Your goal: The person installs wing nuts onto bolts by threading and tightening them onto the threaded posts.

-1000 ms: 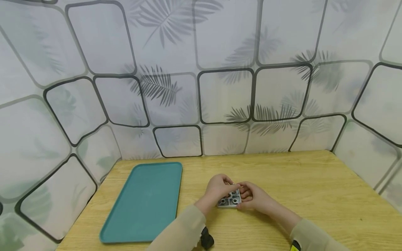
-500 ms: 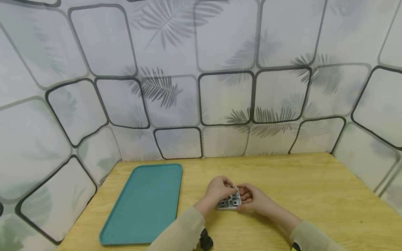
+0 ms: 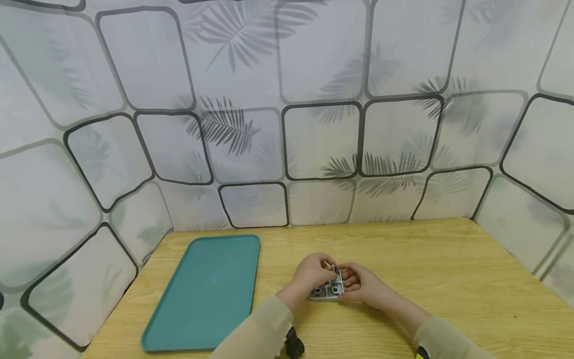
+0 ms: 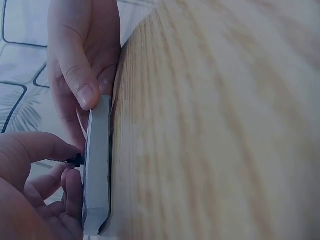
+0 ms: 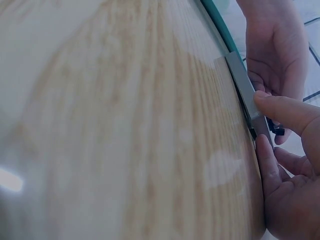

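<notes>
A square silver metal plate (image 3: 330, 290) with ribs and round holes lies near the middle of the wooden table. My right hand (image 3: 368, 285) grips its right edge, thumb at the near corner. Over the far part of the plate is my left hand (image 3: 309, 273), pinching a small dark screw (image 4: 76, 159) between thumb and finger. In the left wrist view the screw's head end meets the plate's upper face. The right wrist view shows the plate's side (image 5: 243, 85) close along the tabletop, with the black end (image 5: 278, 131) of the screw beyond it.
A teal tray (image 3: 204, 294) lies on the table (image 3: 426, 264) to the left, close to the left forearm. A patterned curtain (image 3: 323, 139) rises behind the table and along both sides. A black wrist device (image 3: 294, 343) sits under the left sleeve.
My left thumb has shifted slightly back to the left on the screw, and more of the plate's far corner shows. My right hand and the plate stay nearly still.
</notes>
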{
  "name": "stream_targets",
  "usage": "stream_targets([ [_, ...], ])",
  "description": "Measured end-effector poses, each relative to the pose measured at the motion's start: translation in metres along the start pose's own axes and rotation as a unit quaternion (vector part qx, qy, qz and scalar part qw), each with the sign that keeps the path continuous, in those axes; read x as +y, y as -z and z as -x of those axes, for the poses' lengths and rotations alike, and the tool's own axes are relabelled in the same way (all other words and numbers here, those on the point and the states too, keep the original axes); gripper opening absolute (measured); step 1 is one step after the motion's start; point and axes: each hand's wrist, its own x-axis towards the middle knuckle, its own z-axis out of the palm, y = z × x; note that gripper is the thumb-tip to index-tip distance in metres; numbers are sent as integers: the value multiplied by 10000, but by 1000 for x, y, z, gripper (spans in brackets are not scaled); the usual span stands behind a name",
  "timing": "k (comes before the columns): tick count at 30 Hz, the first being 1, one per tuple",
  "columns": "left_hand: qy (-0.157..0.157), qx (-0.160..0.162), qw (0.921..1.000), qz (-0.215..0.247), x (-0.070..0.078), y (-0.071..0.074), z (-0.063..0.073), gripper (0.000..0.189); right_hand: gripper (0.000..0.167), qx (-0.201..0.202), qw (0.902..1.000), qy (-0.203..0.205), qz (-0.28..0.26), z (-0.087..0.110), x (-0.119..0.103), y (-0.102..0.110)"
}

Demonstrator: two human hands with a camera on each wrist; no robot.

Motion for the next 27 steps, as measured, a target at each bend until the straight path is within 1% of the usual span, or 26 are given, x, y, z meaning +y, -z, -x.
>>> stream_targets([
  [4, -93, 7, 10000, -26, -1, 0, -1, 13, 82, 14, 10000, -1, 29, 0, -1, 0],
  [12, -223, -62, 9997, -51, 1, 2, 2, 11, 81, 10, 10000, 64, 33, 1, -2, 0],
  [20, -380, -127, 9987, -302, 1, 1, 2, 13, 81, -46, 9999, -110, -15, 1, -6, 1],
  [24, -307, -189, 9991, -230, 1, 3, 5, 13, 81, -34, 9999, -154, -9, 1, -6, 0],
  [25, -270, -199, 9993, -166, 1, 3, 5, 14, 81, -36, 9999, -149, 12, 1, -6, -1],
  [27, -163, -204, 9996, 122, 1, 5, 7, 16, 82, -33, 9999, -119, 42, 2, -7, -1],
])
